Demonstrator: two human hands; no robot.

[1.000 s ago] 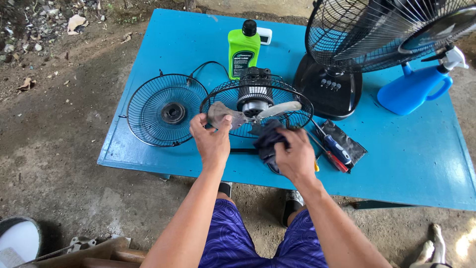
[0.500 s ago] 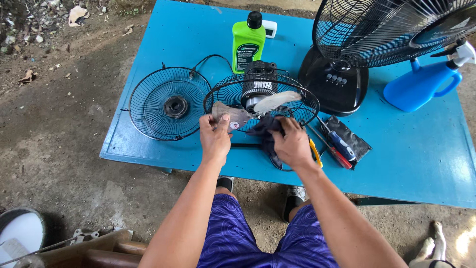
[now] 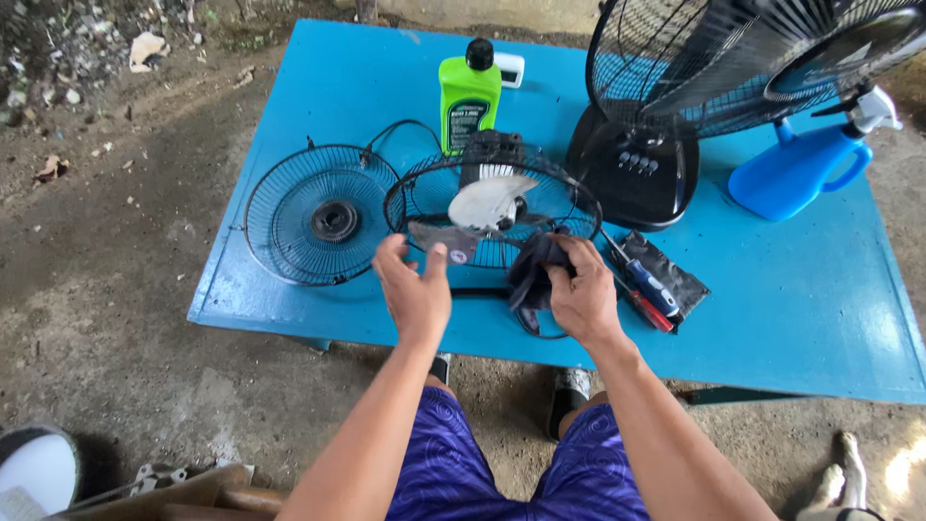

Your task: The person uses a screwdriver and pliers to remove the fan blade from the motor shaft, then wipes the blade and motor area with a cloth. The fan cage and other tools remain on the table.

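A small fan lies face up on the blue table point(image 3: 791, 318), its rear wire guard point(image 3: 579, 207) around grey blades point(image 3: 490, 201). My left hand point(image 3: 415, 287) grips the tip of the near blade between thumb and fingers. My right hand point(image 3: 577, 291) clutches a dark cloth point(image 3: 532, 272) at the guard's near rim. The detached front grille point(image 3: 320, 214) lies flat to the left of the fan.
A green bottle with a black cap point(image 3: 470, 92) stands behind the fan. A large black standing fan point(image 3: 675, 106) and a blue spray bottle point(image 3: 805, 164) occupy the far right. Screwdrivers point(image 3: 648, 287) on a dark pouch lie right of my right hand. Bare ground surrounds the table.
The view shifted slightly. My right hand moved with the cloth from the table edge up to the guard's rim. The blades turned a little, and my left hand stayed on the near blade.
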